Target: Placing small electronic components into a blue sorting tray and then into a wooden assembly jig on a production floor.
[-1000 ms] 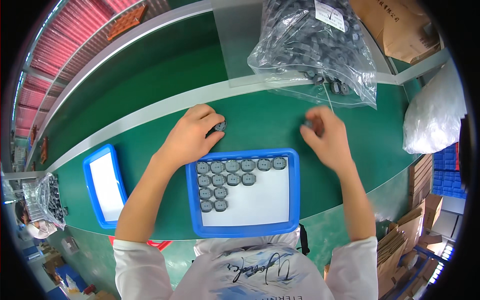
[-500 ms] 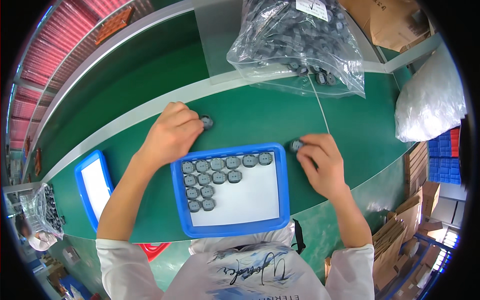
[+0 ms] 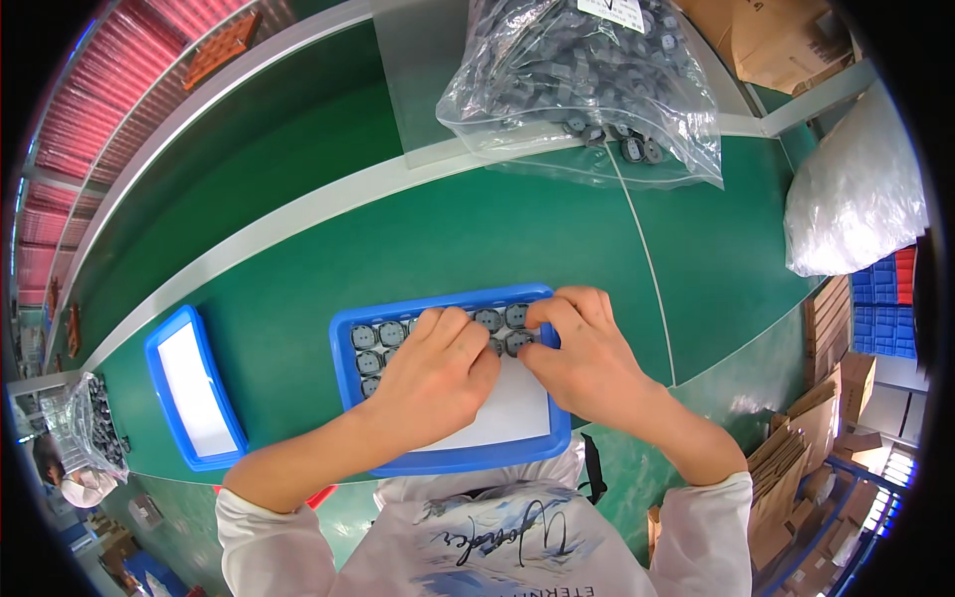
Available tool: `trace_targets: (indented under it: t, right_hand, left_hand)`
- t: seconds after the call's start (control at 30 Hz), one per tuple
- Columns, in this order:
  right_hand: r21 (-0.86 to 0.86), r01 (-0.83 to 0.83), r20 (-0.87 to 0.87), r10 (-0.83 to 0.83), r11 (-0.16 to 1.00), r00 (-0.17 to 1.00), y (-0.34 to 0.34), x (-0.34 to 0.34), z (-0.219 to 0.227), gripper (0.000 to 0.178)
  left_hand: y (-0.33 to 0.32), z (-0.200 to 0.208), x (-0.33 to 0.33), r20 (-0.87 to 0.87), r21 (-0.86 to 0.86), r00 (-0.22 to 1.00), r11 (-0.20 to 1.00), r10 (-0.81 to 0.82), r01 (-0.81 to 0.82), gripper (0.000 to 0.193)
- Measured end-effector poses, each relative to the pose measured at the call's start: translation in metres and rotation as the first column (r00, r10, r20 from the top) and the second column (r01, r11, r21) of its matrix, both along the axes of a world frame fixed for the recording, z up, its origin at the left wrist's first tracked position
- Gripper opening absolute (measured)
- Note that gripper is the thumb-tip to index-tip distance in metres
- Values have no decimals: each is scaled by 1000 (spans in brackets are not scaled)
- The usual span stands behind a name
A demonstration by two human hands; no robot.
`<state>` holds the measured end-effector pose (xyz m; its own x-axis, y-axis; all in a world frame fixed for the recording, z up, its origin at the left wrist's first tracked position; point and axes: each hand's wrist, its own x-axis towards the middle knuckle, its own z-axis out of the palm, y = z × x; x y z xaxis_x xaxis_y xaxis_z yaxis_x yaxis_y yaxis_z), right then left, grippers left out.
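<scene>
A blue tray [image 3: 343,338] with a white bottom stands in front of me, rows of small rounded grey plastic parts [image 3: 364,336] set along its far and left sides. My right hand [image 3: 589,350] is over the tray's right side, thumb and forefinger pinching a grey part [image 3: 518,342] in the second row. Beside it, my left hand [image 3: 435,370] reaches over the tray's middle with its fingers curled down. A grey part at its fingertips is mostly covered by the fingers. Several parts under the left hand are hidden.
A large clear plastic bag [image 3: 577,109] of grey parts lies open at the table's far side. Left of my tray lies a second blue tray [image 3: 159,348] with a white bottom. Another bag of parts [image 3: 95,418] is at far left, near a person. A white plastic sack [image 3: 856,189] stands at right.
Both hands, each with a grey part, have moved from the green table beyond and beside the tray to over the tray's second row. My hands are now close together.
</scene>
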<state>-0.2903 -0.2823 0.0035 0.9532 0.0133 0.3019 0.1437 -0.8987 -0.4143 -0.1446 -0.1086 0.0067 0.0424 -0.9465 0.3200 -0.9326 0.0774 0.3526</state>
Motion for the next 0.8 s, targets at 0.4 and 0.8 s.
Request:
trace_targets:
  t: [0.4,0.8]
  right_hand:
    - [213,553,-37,-558,806,829,-31,-52,-9,24]
    - [-110,638,-125,-648,762,752,-31,-53,-28,38]
  left_hand:
    - [16,27,243,71,-206,787,781,613,-589,18]
    - [-74,-45,647,351,-84,261,308,899,-948,59]
